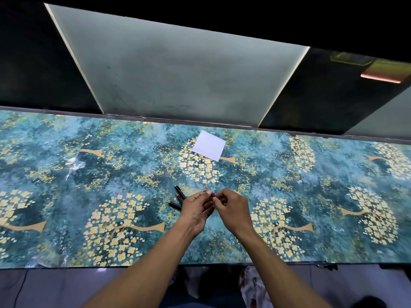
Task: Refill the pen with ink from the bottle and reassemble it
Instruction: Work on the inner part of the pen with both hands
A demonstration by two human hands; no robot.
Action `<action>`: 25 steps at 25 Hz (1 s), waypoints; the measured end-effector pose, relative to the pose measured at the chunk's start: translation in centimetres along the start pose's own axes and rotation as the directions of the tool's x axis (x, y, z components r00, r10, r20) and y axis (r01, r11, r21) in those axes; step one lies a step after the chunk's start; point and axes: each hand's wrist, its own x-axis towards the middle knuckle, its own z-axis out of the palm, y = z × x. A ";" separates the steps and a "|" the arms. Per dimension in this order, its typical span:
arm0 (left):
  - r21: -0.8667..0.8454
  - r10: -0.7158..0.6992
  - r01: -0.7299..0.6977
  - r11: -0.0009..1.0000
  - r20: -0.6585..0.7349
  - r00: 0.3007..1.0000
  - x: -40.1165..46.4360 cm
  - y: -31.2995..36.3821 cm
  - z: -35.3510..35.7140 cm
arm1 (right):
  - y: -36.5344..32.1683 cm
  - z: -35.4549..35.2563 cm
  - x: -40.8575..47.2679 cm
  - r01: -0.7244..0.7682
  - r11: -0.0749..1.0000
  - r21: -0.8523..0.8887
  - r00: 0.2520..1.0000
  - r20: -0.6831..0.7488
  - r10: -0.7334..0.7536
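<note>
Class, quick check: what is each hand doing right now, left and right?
Left hand: fingers pinching a small pen part at its tips.
Right hand: fingers curled, pinching the same small part from the other side.

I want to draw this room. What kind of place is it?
Probably a home desk or work counter, though I can't be sure. A flowery blue-green table cover, a white paper slip and dark pen parts lie there, with frosted panels behind.
</note>
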 end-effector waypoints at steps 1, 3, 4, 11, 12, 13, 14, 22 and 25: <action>0.011 -0.014 0.014 1.000 -0.008 1.000 0.0 -0.4 0.3 | 0.3 -0.3 -0.2 -0.015 1.000 -0.002 1.000 -0.002 0.015; 0.012 -0.050 0.050 0.999 -0.032 0.998 -0.1 -1.1 0.8 | 0.9 -0.8 -0.6 -0.038 0.999 -0.008 0.999 -0.016 0.037; 0.005 -0.069 0.069 0.998 -0.042 0.997 -0.1 -1.4 1.0 | 1.1 -0.9 -0.7 -0.045 0.999 -0.016 0.999 -0.024 0.044; -0.084 -0.199 0.190 0.978 -0.120 0.973 0.4 -1.8 1.3 | 1.1 -1.3 -0.3 -0.044 0.995 -0.092 0.999 0.003 0.044; -0.097 -0.213 0.202 0.975 -0.127 0.969 0.5 -1.7 1.2 | 1.0 -1.3 -0.1 -0.034 0.994 -0.107 0.999 0.009 0.035; -0.109 -0.225 0.211 0.971 -0.134 0.965 0.7 -1.7 1.2 | 0.9 -1.2 0.0 -0.021 0.992 -0.124 1.000 0.013 0.023; -0.117 -0.233 0.217 0.969 -0.139 0.963 0.8 -1.6 1.2 | 0.7 -1.2 0.2 -0.006 0.991 -0.135 1.000 0.016 0.009; -0.188 -0.312 0.286 0.940 -0.127 0.942 1.5 -0.9 1.4 | -0.4 -1.1 1.8 0.133 0.952 -0.277 0.991 0.041 -0.126; -0.211 -0.348 0.320 0.924 -0.116 0.930 1.4 -0.6 1.5 | -0.5 -1.2 2.0 0.163 0.936 -0.312 0.987 0.052 -0.154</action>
